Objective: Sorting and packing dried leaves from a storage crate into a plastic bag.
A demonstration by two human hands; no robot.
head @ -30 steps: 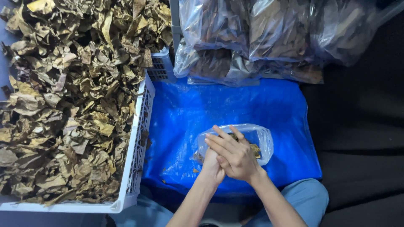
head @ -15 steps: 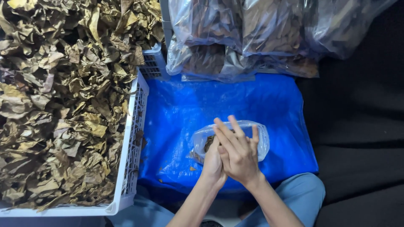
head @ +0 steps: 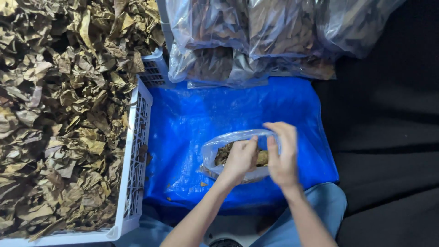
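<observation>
Two hands: my left pinches bag, right grips its rim, mid-tarp; crate left, sacks beyond.

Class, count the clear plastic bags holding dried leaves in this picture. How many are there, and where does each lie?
4 at least: three large filled bags side by side along the top, and one small bag on the blue sheet, held between both hands. More may be hidden beneath the top row.

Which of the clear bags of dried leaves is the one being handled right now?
The small bag lying alone on the blue sheet, between the left hand and right hand. The other filled bags are stacked beyond the sheet, untouched.
</observation>
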